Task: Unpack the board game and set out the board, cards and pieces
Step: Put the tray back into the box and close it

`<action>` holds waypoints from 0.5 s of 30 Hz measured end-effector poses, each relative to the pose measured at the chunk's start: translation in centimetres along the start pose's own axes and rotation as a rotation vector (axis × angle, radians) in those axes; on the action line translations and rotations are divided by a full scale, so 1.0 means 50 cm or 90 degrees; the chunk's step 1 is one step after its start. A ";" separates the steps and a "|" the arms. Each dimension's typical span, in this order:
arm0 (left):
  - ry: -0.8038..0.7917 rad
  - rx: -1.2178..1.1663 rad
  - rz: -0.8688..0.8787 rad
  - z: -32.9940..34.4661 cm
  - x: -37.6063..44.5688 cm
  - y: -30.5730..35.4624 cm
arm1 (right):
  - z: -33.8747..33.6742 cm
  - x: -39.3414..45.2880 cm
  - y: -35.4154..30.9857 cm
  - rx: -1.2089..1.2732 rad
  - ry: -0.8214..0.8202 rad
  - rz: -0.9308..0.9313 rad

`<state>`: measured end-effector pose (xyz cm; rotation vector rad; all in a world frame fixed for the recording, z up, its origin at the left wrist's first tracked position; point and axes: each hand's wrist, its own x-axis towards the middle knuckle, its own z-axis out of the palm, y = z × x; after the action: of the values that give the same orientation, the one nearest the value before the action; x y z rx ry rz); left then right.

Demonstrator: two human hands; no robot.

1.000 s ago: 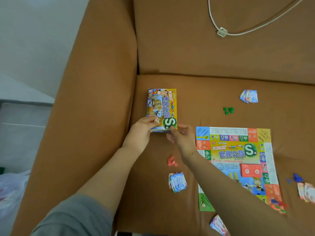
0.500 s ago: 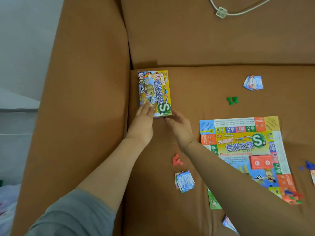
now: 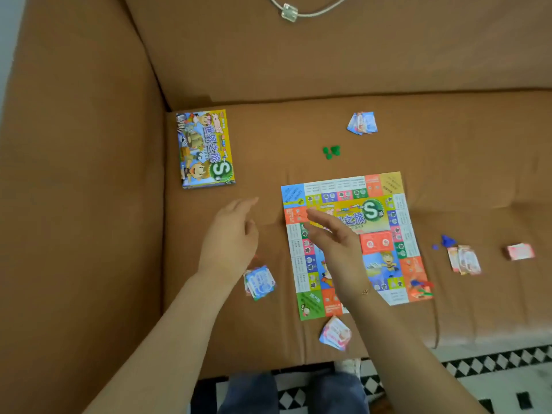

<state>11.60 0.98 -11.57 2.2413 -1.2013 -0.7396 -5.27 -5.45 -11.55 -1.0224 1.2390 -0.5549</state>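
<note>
On the brown sofa seat (image 3: 268,138), both hands hang loosely spread, gripping nothing.

Left hand (image 3: 230,237) hovers over bare cushion; right hand (image 3: 334,249) hovers above the flat board (image 3: 385,234). Game box (image 3: 206,149) lies in the corner, apart from both. Card stacks (image 3: 260,282) and green pieces (image 3: 331,152) lie around the board.

Sofa (image 3: 298,70) is tan upholstery, smooth and matt, looks like faux leather or tight-woven cloth, can't tell which. Game box (image 3: 205,149) is printed cardboard with a slight sheen. Board (image 3: 385,222) is thin printed paper or card, flat, faintly glossy. Card stacks (image 3: 362,123) look like coated paper. Green pieces (image 3: 331,152) and blue pieces (image 3: 447,241) are plastic. Cable (image 3: 310,11) on the backrest is pale smooth plastic with a clear clip. Floor (image 3: 493,380) is glossy patterned tile.
</note>
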 end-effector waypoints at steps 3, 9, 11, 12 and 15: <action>0.029 -0.019 -0.015 0.046 -0.047 0.057 | -0.087 -0.028 0.024 -0.080 -0.032 -0.019; 0.004 -0.049 -0.052 0.140 -0.135 0.178 | -0.245 -0.074 0.026 -0.146 -0.058 -0.048; 0.001 -0.067 -0.054 0.162 -0.164 0.216 | -0.291 -0.089 0.018 -0.141 -0.053 -0.055; 0.003 -0.073 -0.051 0.169 -0.173 0.229 | -0.308 -0.094 0.017 -0.144 -0.048 -0.061; 0.002 -0.078 -0.044 0.188 -0.203 0.250 | -0.350 -0.118 0.025 -0.132 -0.018 -0.065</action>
<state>-6.70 1.96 -8.15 2.1908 -1.0528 -0.8140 -23.65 -5.75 -9.51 -1.2694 1.2420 -0.4954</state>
